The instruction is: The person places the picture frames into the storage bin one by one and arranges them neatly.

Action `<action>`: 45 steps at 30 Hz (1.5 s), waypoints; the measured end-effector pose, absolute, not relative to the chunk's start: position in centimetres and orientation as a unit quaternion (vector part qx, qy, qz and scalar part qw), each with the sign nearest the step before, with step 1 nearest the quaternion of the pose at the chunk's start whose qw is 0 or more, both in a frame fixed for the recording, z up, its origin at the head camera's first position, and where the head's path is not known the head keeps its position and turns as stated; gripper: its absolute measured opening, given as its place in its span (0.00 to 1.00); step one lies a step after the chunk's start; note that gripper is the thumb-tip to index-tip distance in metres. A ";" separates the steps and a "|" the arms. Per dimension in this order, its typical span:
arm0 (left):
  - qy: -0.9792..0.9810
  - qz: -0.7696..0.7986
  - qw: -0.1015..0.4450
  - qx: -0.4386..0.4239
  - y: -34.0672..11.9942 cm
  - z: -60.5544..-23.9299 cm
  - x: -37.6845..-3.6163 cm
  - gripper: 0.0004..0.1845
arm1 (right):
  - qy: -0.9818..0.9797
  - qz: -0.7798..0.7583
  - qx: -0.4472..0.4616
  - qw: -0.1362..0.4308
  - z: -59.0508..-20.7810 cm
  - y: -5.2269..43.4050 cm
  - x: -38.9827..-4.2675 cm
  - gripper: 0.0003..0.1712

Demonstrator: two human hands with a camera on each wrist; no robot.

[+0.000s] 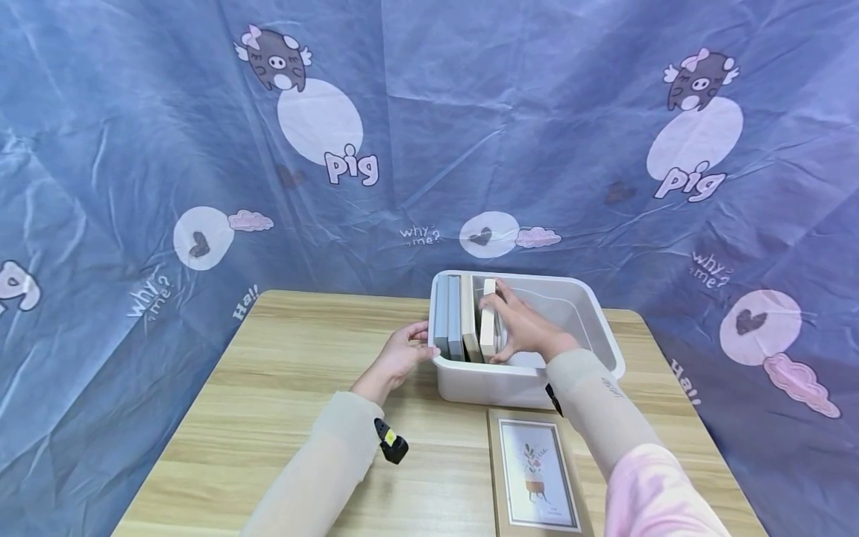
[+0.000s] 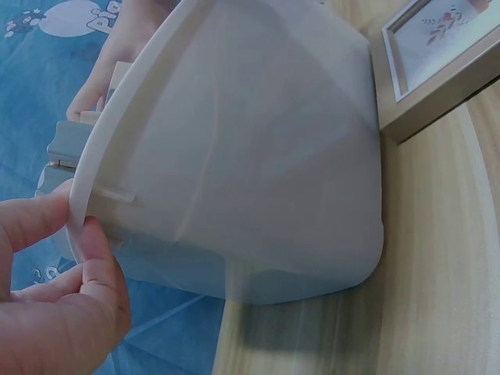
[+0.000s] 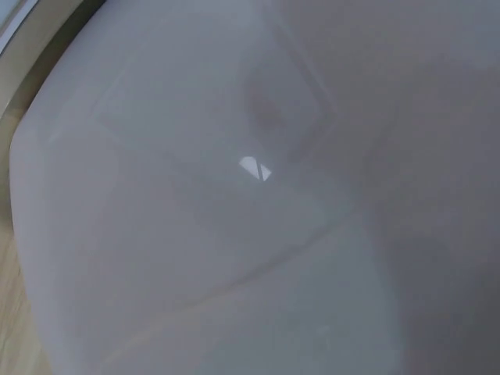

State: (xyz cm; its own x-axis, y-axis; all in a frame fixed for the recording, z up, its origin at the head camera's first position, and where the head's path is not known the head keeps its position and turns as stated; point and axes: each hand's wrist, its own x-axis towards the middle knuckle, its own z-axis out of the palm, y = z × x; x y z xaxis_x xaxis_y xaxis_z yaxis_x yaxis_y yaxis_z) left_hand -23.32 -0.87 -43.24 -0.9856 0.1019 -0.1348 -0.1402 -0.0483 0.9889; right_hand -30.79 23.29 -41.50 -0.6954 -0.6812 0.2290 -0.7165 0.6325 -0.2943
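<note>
A white plastic bin stands on the table, with several picture frames upright on edge in its left part. Two grey-blue frames are leftmost, then a beige frame. Next to that one is a cream frame, gripped by my right hand, which reaches into the bin from above. My left hand pinches the bin's left rim; in the left wrist view the thumb and index finger close on the rim. The right wrist view shows mostly the bin wall, with the hand out of sight.
A wood-coloured picture frame with a potted-plant print lies face up in front of the bin, partly beneath the right forearm. The wooden table extends to the left. A blue pig-print cloth hangs around the back and sides.
</note>
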 end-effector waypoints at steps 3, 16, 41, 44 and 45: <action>0.686 0.723 0.085 -0.011 -0.9 -43.0 -23.2 0.32 | -0.903 0.182 0.386 0.039 -41.6 23.2 -30.9 0.52; 0.688 0.720 0.091 -0.015 -0.9 -42.6 -23.2 0.32 | -0.885 0.218 0.410 0.029 -42.1 23.2 -31.7 0.56; 0.698 0.710 0.088 -0.012 -0.9 -42.7 -23.3 0.32 | -0.880 0.267 0.391 0.029 -42.4 23.5 -31.2 0.57; 0.697 0.711 0.088 -0.014 -1.0 -42.7 -23.3 0.32 | -0.882 0.277 0.380 0.022 -42.3 23.5 -31.1 0.57; 0.697 0.711 0.089 -0.016 -1.0 -42.6 -23.4 0.32 | -0.882 0.281 0.378 0.019 -42.3 23.5 -31.1 0.57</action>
